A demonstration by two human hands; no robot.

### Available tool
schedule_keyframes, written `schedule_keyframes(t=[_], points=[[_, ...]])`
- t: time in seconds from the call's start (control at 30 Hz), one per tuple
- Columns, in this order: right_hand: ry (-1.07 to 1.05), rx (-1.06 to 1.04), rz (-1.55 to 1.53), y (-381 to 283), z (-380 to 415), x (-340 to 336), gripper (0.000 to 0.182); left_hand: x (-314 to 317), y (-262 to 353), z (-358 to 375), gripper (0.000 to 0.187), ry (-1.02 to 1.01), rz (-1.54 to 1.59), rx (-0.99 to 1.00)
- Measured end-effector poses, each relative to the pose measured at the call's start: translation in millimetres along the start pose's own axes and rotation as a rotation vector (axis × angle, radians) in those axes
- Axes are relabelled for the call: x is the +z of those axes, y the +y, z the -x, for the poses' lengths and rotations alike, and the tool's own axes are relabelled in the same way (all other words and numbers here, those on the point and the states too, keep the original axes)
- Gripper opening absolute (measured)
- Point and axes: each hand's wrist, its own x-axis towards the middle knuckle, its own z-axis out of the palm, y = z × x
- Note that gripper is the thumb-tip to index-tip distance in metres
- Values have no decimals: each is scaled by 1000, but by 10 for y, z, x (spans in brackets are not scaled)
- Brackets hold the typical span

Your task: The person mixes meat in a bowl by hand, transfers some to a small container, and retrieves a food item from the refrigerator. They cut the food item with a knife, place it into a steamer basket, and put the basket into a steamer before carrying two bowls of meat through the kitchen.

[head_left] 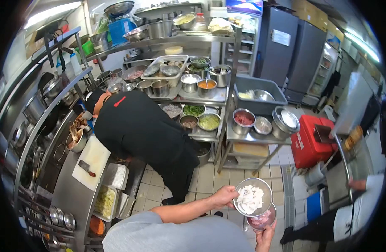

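My left hand (225,196) grips the rim of a round metal bowl (266,185) that holds white pieces (250,199). Just below it, and partly overlapped by it, is a second metal bowl (272,210) with pink raw meat (261,218) inside. Fingers of my right hand (264,236) are round the lower side of this second bowl. Both bowls are in front of my body, over the tiled floor. Whether the two bowls touch cannot be made out.
A person in black (146,126) bends over the left counter, near a white cutting board (92,161) with a cleaver (87,168). Ahead stands a steel table (260,136) with bowls. A red box (313,140) and another person's arm (359,185) are at right.
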Motion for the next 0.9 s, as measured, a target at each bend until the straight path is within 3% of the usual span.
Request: schedule_keyframes(t=[0.1,0.13,0.2,0.4,0.5,0.57,0.73,0.83,0.9], points=[[75,63,43,-373,-860,132,89,-203,360,-301,18,124,148,35],[-90,39,97,-509,-1164,91,89,-291,461,-393,18,184,198,41],[-89,36,89,-799,-1554,421,89,-491,634,-657,15,284,276,110],[-108,-37,145,-1239,-2772,693,82,-1027,1114,-1258,18,353,447,209],[-51,-94,189,-1464,-3254,723,77,-1323,1741,-1351,24,438,582,340],[-13,-128,213,-1624,-3561,692,74,-1727,2125,-1342,20,514,619,586],[84,-188,242,-2043,-4134,457,65,-2841,3435,-1050,22,1058,372,1089],[96,-246,314,-2288,-4429,262,60,-3608,4114,-776,13,1447,255,1164],[-11,-445,551,-2377,-4728,-55,57,-4468,4368,-641,17,1637,155,1122]])
